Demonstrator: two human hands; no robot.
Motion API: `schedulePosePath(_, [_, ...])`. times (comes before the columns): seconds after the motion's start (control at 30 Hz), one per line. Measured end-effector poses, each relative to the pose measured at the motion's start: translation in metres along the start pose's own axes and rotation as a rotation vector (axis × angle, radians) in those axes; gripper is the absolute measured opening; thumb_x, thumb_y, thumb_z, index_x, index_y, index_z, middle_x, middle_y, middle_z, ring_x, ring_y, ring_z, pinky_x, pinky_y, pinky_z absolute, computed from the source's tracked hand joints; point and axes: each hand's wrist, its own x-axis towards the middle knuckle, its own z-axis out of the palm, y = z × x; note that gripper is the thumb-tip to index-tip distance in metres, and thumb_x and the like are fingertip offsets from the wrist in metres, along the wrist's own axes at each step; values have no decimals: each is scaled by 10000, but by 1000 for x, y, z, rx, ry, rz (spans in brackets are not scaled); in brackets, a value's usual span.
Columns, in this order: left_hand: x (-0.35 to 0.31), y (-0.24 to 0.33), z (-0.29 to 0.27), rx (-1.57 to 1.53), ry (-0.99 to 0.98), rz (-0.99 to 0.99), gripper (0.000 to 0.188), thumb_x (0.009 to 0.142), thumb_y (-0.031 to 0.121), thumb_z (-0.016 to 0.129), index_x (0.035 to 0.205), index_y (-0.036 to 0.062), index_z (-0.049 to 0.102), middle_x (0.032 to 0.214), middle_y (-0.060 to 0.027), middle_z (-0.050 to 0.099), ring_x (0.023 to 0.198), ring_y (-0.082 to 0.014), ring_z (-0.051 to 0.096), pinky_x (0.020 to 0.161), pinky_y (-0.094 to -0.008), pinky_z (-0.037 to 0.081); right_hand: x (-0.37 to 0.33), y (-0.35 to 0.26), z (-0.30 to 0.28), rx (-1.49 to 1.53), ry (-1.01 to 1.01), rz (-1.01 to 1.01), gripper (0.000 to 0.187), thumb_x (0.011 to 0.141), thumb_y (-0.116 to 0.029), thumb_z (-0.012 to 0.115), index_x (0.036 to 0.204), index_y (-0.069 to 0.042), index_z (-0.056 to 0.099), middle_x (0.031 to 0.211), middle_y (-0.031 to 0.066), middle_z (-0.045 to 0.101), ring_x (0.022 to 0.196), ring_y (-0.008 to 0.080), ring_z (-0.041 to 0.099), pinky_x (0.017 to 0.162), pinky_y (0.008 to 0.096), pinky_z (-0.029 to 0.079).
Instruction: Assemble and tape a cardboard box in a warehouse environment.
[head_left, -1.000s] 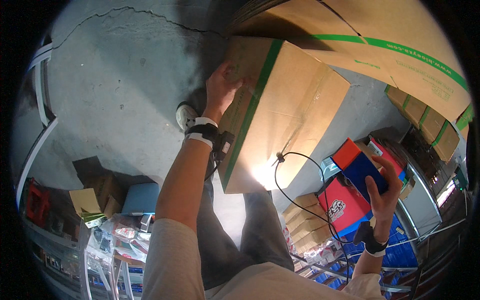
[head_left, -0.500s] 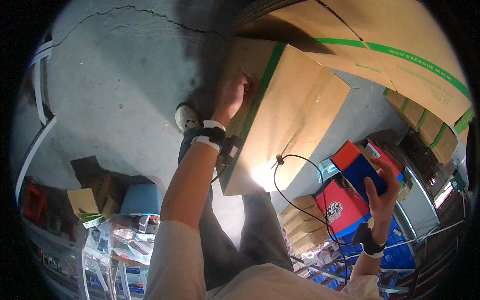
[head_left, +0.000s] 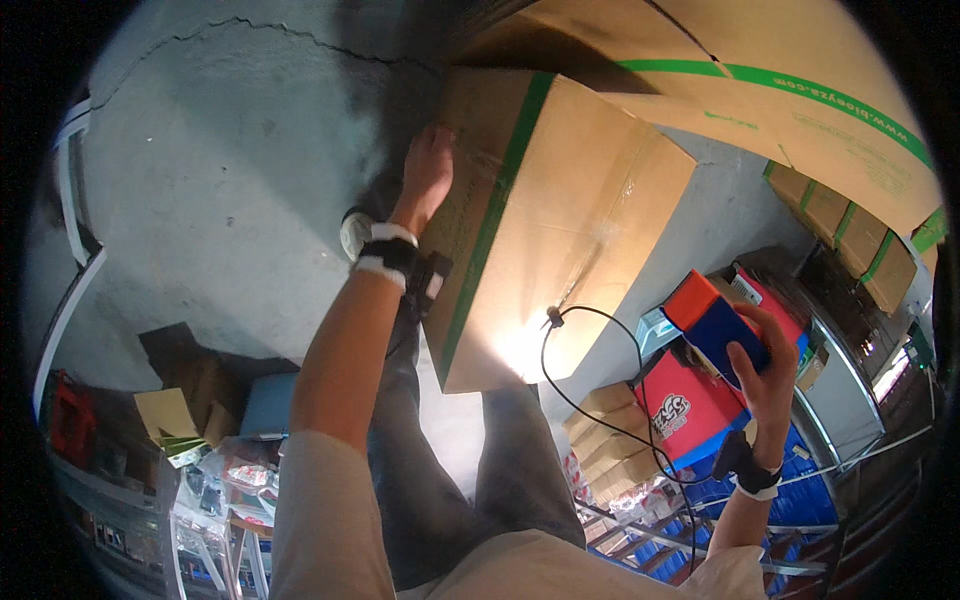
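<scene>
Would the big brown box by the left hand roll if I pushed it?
The brown box probably wouldn't roll: its sides look flat. It'd likely feel fairly stiff, since its cardboard looks uncrushed. It may be awkward to lift, being much bigger than the left hand.

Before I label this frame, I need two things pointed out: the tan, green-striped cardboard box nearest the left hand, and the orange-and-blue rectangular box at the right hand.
Tan, green-striped cardboard box point(head_left: 565, 225), head view: plain broad face.
Orange-and-blue rectangular box point(head_left: 721, 338), head view: blue part.
</scene>
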Motion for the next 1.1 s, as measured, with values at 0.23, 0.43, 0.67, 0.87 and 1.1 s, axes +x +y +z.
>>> schedulePosePath(0.23, [-86,39,2,-367,284,225,348,1040,282,541,1228,0,622,1096,-163,671,1035,-260,618,950,-345,461,22,17,15,15,-13,60,341,877,-219,770,1130,-37,631,848,111,654,721,181,631,666,336,476])
schedulePosePath(0.43, [-120,73,33,-162,163,217,603,1054,424,548,1429,-47,513,1419,-250,568,1334,-320,533,1137,-377,377,49,79,32,-51,-177,-73,334,936,-292,736,924,-3,571,705,141,582,614,184,558,585,353,453])
schedulePosePath(0.67, [-119,65,37,50,391,335,492,1091,375,481,1416,11,544,1223,-263,668,1119,-417,640,970,-447,487,104,119,79,126,-224,-137,430,937,-403,729,887,11,625,650,157,591,577,213,551,574,380,463])
schedulePosePath(0.87, [-127,71,44,233,508,171,482,1095,338,464,1411,-19,535,1229,-282,663,1124,-452,635,964,-497,496,142,128,101,51,-223,-257,484,916,-497,711,924,-13,700,728,185,684,668,313,687,647,401,525])
schedulePosePath(1.1, [-106,105,78,767,868,605,529,1088,336,412,1489,-4,467,1577,-308,357,1444,-485,347,1184,-565,277,151,120,108,-73,-234,-304,624,841,-663,667,920,-49,741,813,212,730,775,403,723,731,499,577])
